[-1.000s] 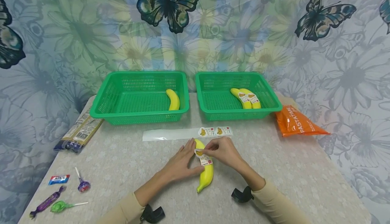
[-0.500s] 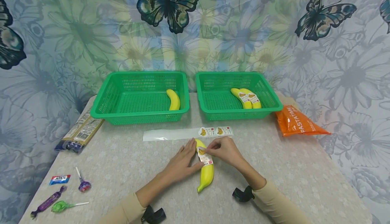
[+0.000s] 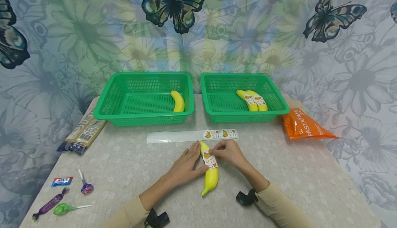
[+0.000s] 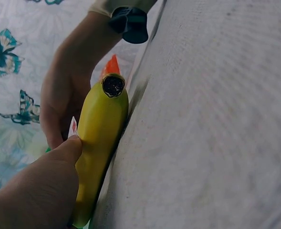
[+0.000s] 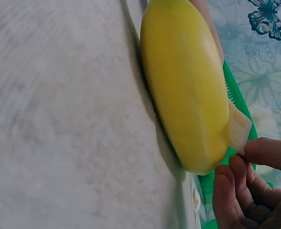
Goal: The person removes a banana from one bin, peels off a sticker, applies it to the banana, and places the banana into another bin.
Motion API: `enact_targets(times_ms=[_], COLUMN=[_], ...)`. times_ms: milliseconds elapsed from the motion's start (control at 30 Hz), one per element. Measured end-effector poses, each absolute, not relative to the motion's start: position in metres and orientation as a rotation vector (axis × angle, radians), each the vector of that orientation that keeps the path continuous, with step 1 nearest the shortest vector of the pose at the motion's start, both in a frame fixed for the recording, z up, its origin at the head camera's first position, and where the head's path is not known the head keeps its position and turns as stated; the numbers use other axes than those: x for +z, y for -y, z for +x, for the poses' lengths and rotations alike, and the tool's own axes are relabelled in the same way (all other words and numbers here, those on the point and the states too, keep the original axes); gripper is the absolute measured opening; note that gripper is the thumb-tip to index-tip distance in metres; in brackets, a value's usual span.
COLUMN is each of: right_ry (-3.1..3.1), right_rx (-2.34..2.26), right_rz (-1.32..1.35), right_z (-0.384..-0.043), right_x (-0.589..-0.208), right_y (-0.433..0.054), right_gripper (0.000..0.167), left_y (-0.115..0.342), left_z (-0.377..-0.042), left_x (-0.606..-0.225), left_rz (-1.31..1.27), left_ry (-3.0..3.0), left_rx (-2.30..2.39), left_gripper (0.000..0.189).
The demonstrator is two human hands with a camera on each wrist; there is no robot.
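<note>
A yellow banana [image 3: 211,179] lies on the table in front of me, its stem end toward me. On its upper face is a white sticker [image 3: 210,161] printed with bananas. My right hand [image 3: 231,154] pinches the sticker's upper end between thumb and fingertips; in the right wrist view that sticker end [image 5: 239,126] stands off the banana's side. My left hand [image 3: 183,167] lies along the banana's left side, fingers extended. Its thumb [image 4: 66,151] presses at the sticker's lower end, seen in the left wrist view.
Behind lies a backing strip [image 3: 173,137] with two stickers on its right end. The left green basket [image 3: 142,120] holds one plain banana, the right green basket [image 3: 245,118] two stickered ones. An orange pasta bag [image 3: 307,126], a gold packet [image 3: 83,133] and several sweets [image 3: 62,181] lie at the sides.
The sticker's upper end, raised and bent a second ago, has come down and lies straighter along the banana. My right fingers still pinch it; my left hand has hardly moved.
</note>
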State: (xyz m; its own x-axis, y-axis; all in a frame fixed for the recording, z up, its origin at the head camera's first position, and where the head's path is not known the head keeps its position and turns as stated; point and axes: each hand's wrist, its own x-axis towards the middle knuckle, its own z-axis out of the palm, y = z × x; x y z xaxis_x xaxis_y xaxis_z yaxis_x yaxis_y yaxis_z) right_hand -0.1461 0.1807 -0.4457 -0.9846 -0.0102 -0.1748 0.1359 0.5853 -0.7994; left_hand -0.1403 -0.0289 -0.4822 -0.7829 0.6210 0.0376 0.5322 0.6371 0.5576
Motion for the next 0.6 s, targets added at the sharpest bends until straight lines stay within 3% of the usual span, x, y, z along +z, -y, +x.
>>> enact_targets(times_ms=[600], right_ry=[-2.555], right_rx=[-1.330], right_rz=[0.205], right_z=[-0.1457], right_x=[-0.4558], right_y=[-0.1867], right_gripper=[0.019], left_y=[0.0282], left_z=[-0.1403], left_x=[-0.4869], left_rz=[0.929], left_ry=[-2.696], left_rx=[0.845], left_gripper=[0.093])
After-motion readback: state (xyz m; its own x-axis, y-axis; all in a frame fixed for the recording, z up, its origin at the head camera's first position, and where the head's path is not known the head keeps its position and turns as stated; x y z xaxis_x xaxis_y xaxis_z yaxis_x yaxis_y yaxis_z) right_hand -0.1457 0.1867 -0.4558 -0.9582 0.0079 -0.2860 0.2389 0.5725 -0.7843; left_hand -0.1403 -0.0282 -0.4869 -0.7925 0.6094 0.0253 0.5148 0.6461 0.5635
